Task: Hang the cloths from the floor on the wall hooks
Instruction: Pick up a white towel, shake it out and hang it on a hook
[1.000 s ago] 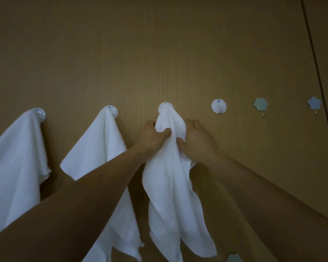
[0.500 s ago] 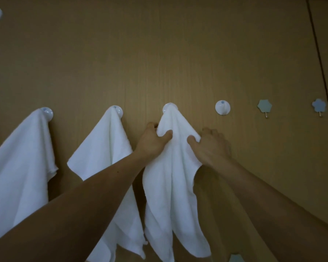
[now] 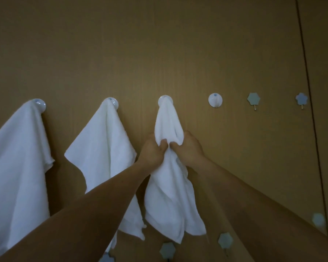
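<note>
Left grip [image 3: 152, 150], right grip [image 3: 188, 148] tight around middle cloth [image 3: 169, 188] (hung cloths [image 3: 106, 148] leftward, free hook [image 3: 215, 100] rightward)

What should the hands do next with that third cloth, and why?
Probably let go. The cloth already drapes from its round hook, while the left hand and right hand only grip it bunched below; the next hook is bare.

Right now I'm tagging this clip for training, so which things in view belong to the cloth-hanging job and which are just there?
In the job: third cloth, gripped by left hand and right hand; its round hook; far-left cloth and second cloth, already hung; bare round hook, perhaps next.
Just there: upper flower hooks and lower flower hooks, all bare; wall seam.
</note>
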Action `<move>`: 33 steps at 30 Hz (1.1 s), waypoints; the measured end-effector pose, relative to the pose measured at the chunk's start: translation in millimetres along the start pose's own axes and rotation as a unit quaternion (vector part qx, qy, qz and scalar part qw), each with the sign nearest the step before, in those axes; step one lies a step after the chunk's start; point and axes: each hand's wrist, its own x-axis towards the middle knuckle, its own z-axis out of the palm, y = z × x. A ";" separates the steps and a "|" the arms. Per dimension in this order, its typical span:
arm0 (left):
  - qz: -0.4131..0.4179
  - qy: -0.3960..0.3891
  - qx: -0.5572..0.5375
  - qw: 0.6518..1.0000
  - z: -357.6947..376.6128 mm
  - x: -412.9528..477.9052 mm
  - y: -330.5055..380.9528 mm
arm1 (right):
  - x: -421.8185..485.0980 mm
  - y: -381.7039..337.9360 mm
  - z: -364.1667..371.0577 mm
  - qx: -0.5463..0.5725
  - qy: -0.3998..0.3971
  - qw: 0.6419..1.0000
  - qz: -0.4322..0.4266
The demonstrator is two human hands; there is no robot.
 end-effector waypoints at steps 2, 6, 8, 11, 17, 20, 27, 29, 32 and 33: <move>0.012 0.007 0.000 1.000 0.8 -11.1 -0.9 | -13.2 7.4 -3.2 0.023 -0.010 0.999 0.020; 0.059 0.041 0.099 0.993 3.3 -34.5 -2.5 | -43.6 21.4 -6.6 0.052 0.028 0.997 0.043; 0.075 0.048 0.173 0.981 1.4 -44.9 -2.7 | -58.2 25.2 -13.0 0.038 0.047 0.996 0.058; 0.120 0.039 0.265 0.956 -5.4 -59.9 -0.4 | -79.4 30.9 -27.0 -0.031 0.053 0.994 0.093; 0.218 -0.039 0.406 0.886 -6.0 -90.2 2.8 | -116.8 43.3 -57.4 -0.085 0.028 0.990 0.114; 0.252 -0.081 0.421 0.867 9.6 -108.8 8.8 | -138.3 54.2 -76.1 -0.135 0.015 0.984 0.111; 0.293 -0.191 0.380 0.856 72.1 -170.1 19.2 | -223.1 88.6 -131.4 -0.244 -0.017 0.950 0.196; 0.291 -0.236 0.347 0.860 92.2 -188.4 18.7 | -256.2 94.5 -145.3 -0.275 -0.020 0.932 0.236; 0.295 -0.290 0.294 0.861 121.5 -218.2 19.8 | -304.3 95.4 -166.2 -0.321 -0.015 0.902 0.290; 0.295 -0.313 0.278 0.859 130.6 -230.1 21.1 | -321.9 93.4 -172.6 -0.333 -0.009 0.891 0.310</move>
